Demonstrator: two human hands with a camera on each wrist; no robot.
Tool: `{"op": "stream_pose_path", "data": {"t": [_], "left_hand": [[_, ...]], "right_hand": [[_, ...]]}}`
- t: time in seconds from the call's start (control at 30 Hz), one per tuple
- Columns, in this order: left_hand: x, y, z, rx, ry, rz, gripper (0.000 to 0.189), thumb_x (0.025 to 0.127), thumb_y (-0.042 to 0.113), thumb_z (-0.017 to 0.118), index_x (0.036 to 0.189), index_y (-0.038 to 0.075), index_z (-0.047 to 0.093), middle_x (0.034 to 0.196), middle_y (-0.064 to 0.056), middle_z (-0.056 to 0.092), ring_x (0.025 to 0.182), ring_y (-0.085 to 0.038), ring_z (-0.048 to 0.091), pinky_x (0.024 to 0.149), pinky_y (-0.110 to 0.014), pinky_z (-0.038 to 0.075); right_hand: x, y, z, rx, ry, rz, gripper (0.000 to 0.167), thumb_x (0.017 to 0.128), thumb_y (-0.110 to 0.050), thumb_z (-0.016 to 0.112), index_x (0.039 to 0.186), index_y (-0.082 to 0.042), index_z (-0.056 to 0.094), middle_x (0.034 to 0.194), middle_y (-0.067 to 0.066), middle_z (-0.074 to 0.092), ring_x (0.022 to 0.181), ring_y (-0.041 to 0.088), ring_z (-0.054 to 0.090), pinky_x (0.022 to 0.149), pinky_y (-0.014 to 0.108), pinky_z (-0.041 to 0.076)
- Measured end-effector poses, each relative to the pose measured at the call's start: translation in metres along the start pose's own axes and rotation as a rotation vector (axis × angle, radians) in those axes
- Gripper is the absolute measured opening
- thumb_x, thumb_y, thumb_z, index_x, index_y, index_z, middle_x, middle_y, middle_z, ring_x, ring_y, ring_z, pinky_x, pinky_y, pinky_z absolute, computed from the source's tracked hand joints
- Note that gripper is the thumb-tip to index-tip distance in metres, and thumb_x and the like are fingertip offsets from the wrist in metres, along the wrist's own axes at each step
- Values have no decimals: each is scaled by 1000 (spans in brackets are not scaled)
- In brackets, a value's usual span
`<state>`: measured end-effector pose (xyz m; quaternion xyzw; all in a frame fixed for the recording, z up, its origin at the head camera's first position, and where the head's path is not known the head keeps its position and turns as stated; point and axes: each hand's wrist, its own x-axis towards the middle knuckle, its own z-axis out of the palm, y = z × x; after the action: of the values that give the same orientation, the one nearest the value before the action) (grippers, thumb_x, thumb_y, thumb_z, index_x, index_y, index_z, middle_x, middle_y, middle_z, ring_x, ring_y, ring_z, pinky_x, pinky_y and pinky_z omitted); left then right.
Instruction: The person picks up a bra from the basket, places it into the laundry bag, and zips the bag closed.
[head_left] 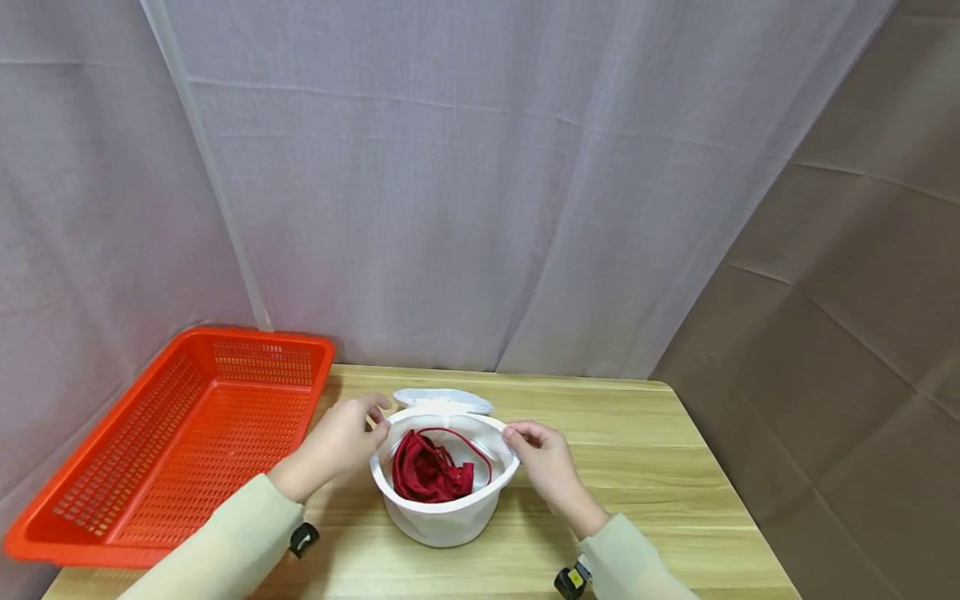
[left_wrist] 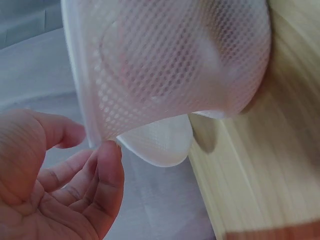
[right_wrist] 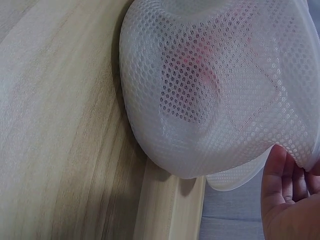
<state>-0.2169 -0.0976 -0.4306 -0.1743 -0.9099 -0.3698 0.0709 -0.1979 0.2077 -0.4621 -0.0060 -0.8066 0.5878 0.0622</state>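
A white mesh laundry bag (head_left: 442, 523) stands upright on the wooden table, its mouth uncovered and its round flap lid (head_left: 442, 400) folded back behind it. Inside lies a crumpled dark red garment (head_left: 431, 468) with a thin strap looping up along the bag's wall. My left hand (head_left: 345, 435) pinches the rim at the back left between thumb and fingertips, as the left wrist view shows up close. On the opposite side my right hand (head_left: 546, 465) pinches the rim, thumb on top. Pinkish red shows faintly through the mesh in the right wrist view.
A red-orange plastic basket (head_left: 202, 450) with perforated walls sits at the left, close by my left forearm. The wooden table (head_left: 637, 483) extends to the right of the bag. Grey curtains (head_left: 450, 208) hang behind, and a brown cloth (head_left: 847, 333) hangs at the right.
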Motion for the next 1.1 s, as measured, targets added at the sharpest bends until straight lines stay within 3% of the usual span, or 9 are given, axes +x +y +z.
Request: {"op": "stream_pose_path", "data": {"t": [0.13, 0.37, 0.6, 0.83, 1.0, 1.1], "left_hand": [[9, -2, -1, -36, 16, 10, 22, 84, 9, 67, 104, 3, 66, 79, 0, 66, 62, -8, 58, 60, -30, 49], [25, -3, -5, -97, 15, -51, 27, 85, 18, 70, 106, 1, 66, 81, -1, 66, 64, -11, 60, 59, -29, 49], [46, -7, -6, -111, 9, -104, 35, 85, 24, 71, 108, -1, 64, 82, -3, 65, 71, -15, 59, 65, -32, 49], [59, -13, -1, -261, -54, -229, 40, 88, 23, 70, 112, -7, 57, 88, -13, 64, 63, -24, 66, 59, -32, 54], [62, -21, 8, -277, -81, -306, 47, 89, 28, 68, 117, -8, 55, 90, -15, 64, 64, -25, 67, 63, -34, 54], [62, -25, 13, -260, -95, -325, 47, 90, 30, 66, 116, -8, 54, 83, -15, 65, 62, -25, 66, 66, -33, 52]], "right_hand": [[0, -1, 0, -6, -5, -3, 18, 90, -19, 70, 99, -4, 73, 94, 8, 68, 85, 16, 59, 70, 24, 51], [-2, -7, 0, -3, -19, 21, 18, 91, -14, 69, 102, 0, 72, 94, 12, 68, 83, 16, 57, 67, 22, 49], [-15, -36, -2, -22, -35, 3, 17, 92, -7, 65, 102, 6, 69, 94, 18, 67, 83, 18, 57, 68, 24, 50], [-18, -39, -3, -19, -44, 8, 17, 92, -7, 65, 102, 6, 69, 95, 17, 67, 84, 19, 58, 68, 23, 50], [-17, -37, -4, -18, -49, 22, 17, 92, -7, 65, 101, 6, 70, 92, 16, 67, 82, 19, 57, 67, 25, 51], [-17, -37, -4, -14, -48, 29, 17, 92, -7, 65, 101, 6, 70, 90, 16, 66, 80, 19, 57, 66, 26, 51]]}}
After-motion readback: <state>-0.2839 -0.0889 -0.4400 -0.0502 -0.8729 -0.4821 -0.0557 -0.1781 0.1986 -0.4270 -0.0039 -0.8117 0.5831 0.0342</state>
